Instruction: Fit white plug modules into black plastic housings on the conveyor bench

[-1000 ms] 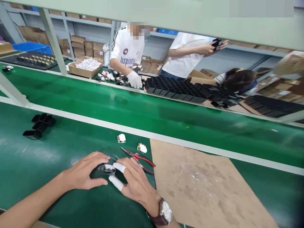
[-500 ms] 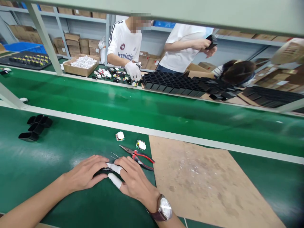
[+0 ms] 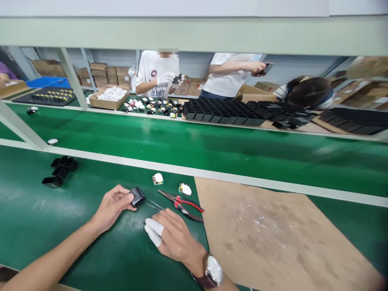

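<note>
My left hand pinches a small glossy black plastic case between thumb and fingers, just above the green bench. To its right, my right hand has white finger cots on thumb and index finger. Those two fingertips are pressed together, with nothing visible between them; the other fingers are curled under. Thin tweezers lie on the bench, their rear end hidden behind my right hand. Beyond them rest red-and-black needle-nose pliers. Two small circuit boards with white tops, one left and one right, sit farther back.
Several open black cases stand at the left. A stained cardboard sheet covers the bench on the right. Across the green conveyor, co-workers handle black parts beside rows of black cases and a box of white pieces.
My hands have drawn apart. The black case now shows in my left hand, and my right hand has come off it. The camera view has tilted up slightly and shifted left.
</note>
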{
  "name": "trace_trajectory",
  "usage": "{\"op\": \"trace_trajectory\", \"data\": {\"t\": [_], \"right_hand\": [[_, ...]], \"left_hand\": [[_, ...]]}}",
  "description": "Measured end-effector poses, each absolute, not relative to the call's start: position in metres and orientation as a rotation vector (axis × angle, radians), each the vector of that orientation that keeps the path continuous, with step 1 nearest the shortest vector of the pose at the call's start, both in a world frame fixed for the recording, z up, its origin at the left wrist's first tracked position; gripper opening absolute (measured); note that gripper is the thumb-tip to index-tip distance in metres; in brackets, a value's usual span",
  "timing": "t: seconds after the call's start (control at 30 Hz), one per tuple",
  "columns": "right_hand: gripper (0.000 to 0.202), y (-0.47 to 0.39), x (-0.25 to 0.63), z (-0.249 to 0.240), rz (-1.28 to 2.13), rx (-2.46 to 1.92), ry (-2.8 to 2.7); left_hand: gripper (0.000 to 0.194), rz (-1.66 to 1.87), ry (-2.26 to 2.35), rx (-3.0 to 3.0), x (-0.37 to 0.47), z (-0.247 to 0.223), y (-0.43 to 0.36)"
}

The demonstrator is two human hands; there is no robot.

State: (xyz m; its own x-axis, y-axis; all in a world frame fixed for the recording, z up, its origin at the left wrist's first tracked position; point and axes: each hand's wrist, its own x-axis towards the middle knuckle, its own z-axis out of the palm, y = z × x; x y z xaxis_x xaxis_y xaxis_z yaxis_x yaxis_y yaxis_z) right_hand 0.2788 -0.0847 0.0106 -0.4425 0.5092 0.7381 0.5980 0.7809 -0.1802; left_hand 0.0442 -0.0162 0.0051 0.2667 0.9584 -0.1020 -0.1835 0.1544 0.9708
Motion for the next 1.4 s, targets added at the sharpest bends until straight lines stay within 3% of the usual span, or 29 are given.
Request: {"op": "trace_trajectory", "data": {"t": [0.13,0.4,0.6,0.8,0.93,1.13,1.4], "right_hand": [[0.021,-0.091,0.272,-0.005,-0.164,-0.826,-2.206],[0.03,-0.09,0.259,-0.006,-0.25,-0.84,-2.444],[0.026,-0.082,0.256,0.002,-0.246,-0.875,-2.612],[0.035,-0.078,0.258,-0.003,-0.245,-0.867,-2.63],[0.034,-0.077,0.259,-0.004,-0.214,-0.835,-2.59],[0.032,-0.078,0.262,0.001,-0.203,-0.839,-2.575],[0.031,-0.08,0.262,-0.001,-0.218,-0.861,-2.581]], "left_hand": [[0.043,1.082,0.988,0.848,0.036,0.011,0.003],[0.032,1.138,1.016,1.255,0.039,0.009,0.004],[0.017,1.014,0.959,2.194,0.047,0.03,0.047],[0.029,1.144,1.667,2.208,0.048,0.047,0.165],[0.025,1.127,1.788,2.119,0.047,0.042,0.2],[0.05,1.171,1.731,2.116,0.05,0.038,0.179],[0.035,1.252,1.604,2.178,0.033,0.051,0.113]]}}
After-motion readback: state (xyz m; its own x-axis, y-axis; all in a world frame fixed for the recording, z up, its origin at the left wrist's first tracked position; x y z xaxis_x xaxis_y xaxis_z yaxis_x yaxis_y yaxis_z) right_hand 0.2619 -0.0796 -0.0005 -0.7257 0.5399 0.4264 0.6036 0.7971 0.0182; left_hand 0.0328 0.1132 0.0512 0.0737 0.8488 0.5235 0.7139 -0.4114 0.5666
